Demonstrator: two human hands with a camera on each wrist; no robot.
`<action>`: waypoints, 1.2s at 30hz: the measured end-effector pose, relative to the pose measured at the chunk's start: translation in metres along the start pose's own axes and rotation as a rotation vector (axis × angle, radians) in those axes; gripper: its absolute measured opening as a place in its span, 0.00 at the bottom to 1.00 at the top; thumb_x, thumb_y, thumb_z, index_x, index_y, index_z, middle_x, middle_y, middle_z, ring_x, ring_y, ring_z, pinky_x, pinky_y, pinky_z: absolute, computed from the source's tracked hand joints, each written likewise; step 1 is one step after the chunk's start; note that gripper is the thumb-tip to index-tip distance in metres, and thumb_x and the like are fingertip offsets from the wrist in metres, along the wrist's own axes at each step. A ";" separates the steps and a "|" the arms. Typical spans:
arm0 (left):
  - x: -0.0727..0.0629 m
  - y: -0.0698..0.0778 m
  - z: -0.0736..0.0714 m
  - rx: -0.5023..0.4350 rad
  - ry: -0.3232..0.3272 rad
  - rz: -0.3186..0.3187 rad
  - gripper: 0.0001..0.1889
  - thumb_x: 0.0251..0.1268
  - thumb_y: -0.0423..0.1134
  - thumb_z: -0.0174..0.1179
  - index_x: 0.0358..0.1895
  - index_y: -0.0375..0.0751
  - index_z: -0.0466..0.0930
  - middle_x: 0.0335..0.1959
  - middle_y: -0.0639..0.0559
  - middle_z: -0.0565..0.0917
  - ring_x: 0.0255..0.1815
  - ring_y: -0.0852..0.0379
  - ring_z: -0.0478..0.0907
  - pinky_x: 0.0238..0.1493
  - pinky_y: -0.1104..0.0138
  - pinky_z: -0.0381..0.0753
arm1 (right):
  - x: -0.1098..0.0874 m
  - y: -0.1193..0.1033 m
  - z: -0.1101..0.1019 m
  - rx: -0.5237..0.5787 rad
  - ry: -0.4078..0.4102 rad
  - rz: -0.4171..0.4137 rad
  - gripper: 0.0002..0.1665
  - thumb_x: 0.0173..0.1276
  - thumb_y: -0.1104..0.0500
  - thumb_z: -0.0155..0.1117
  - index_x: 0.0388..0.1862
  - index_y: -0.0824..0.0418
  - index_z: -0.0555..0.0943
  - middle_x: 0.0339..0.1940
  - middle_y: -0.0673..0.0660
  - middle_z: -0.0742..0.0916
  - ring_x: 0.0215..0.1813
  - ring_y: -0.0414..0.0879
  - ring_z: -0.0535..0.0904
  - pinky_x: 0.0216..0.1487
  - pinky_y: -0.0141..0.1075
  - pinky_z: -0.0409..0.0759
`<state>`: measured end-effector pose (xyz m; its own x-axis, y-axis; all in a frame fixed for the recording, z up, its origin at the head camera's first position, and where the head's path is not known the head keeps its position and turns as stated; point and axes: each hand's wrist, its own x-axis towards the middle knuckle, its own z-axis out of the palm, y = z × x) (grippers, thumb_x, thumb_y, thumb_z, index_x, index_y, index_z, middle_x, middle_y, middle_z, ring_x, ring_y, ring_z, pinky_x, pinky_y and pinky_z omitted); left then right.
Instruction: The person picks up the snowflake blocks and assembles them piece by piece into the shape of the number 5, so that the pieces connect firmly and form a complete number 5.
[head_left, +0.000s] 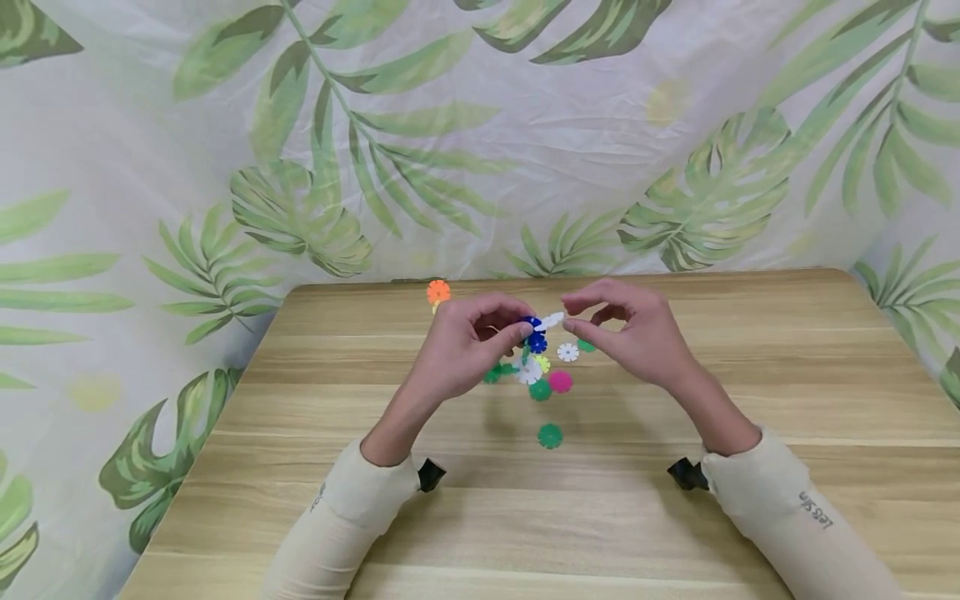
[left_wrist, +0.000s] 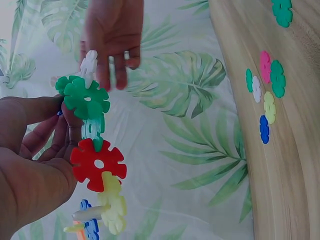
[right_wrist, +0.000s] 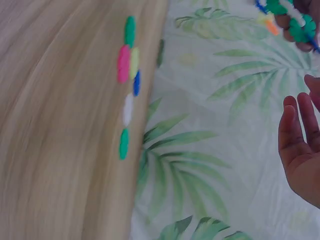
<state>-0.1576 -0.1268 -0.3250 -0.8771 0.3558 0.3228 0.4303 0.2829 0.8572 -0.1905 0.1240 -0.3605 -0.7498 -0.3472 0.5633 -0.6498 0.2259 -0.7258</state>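
Note:
My left hand [head_left: 468, 342] pinches a chain of slotted plastic flower discs, held up above the table. In the left wrist view the chain runs down from a white disc [left_wrist: 89, 67] through a green disc [left_wrist: 87, 98] and a red disc [left_wrist: 98, 165] to a yellow disc [left_wrist: 114, 205], with blue and orange pieces at the lower end. My right hand [head_left: 637, 333] is raised beside the white end of the chain, thumb and fingers apart. The right wrist view shows its relaxed fingers below the green part of the chain [right_wrist: 302, 29], holding nothing.
Several loose discs lie on the wooden table [head_left: 750, 350], among them a pink disc [head_left: 560, 382], a green disc [head_left: 550, 436] nearer the front and a white disc [head_left: 567, 352]. A leaf-patterned cloth [head_left: 525, 167] hangs behind the table's back edge.

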 end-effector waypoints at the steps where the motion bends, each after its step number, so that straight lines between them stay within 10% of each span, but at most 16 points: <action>1: 0.000 0.000 0.000 0.002 0.005 0.001 0.04 0.72 0.28 0.68 0.46 0.34 0.89 0.39 0.41 0.92 0.35 0.41 0.91 0.36 0.60 0.92 | 0.001 0.004 -0.002 -0.031 -0.027 0.057 0.15 0.68 0.69 0.77 0.52 0.60 0.91 0.49 0.59 0.93 0.49 0.41 0.89 0.46 0.29 0.89; 7: 0.000 -0.002 -0.001 -0.017 0.018 0.001 0.05 0.72 0.28 0.69 0.46 0.34 0.89 0.39 0.41 0.92 0.36 0.41 0.91 0.36 0.63 0.92 | 0.011 0.045 -0.012 -0.182 -0.256 0.278 0.18 0.73 0.58 0.76 0.59 0.60 0.89 0.55 0.61 0.92 0.57 0.53 0.89 0.55 0.48 0.91; 19: 0.001 -0.002 -0.001 -0.033 0.025 -0.003 0.06 0.72 0.27 0.68 0.47 0.33 0.89 0.40 0.40 0.92 0.36 0.42 0.90 0.36 0.63 0.92 | 0.013 0.100 -0.014 -0.350 -0.528 0.338 0.19 0.70 0.63 0.76 0.58 0.65 0.89 0.55 0.63 0.93 0.59 0.60 0.88 0.63 0.56 0.87; 30: 0.001 -0.003 -0.001 -0.015 0.021 0.010 0.06 0.71 0.27 0.69 0.47 0.33 0.89 0.39 0.41 0.92 0.33 0.57 0.89 0.35 0.64 0.91 | 0.011 0.101 -0.007 -0.391 -0.557 0.305 0.15 0.64 0.67 0.79 0.50 0.63 0.92 0.48 0.59 0.94 0.51 0.53 0.89 0.57 0.51 0.89; 36: 0.001 -0.004 0.001 -0.021 0.017 0.002 0.06 0.72 0.27 0.69 0.47 0.33 0.90 0.40 0.39 0.92 0.34 0.42 0.89 0.35 0.66 0.91 | 0.009 0.099 -0.007 -0.372 -0.548 0.363 0.15 0.63 0.67 0.80 0.49 0.63 0.91 0.46 0.58 0.94 0.46 0.50 0.89 0.51 0.45 0.90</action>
<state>-0.1604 -0.1270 -0.3286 -0.8800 0.3406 0.3311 0.4274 0.2633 0.8649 -0.2622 0.1498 -0.4243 -0.8186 -0.5733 -0.0337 -0.4458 0.6713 -0.5921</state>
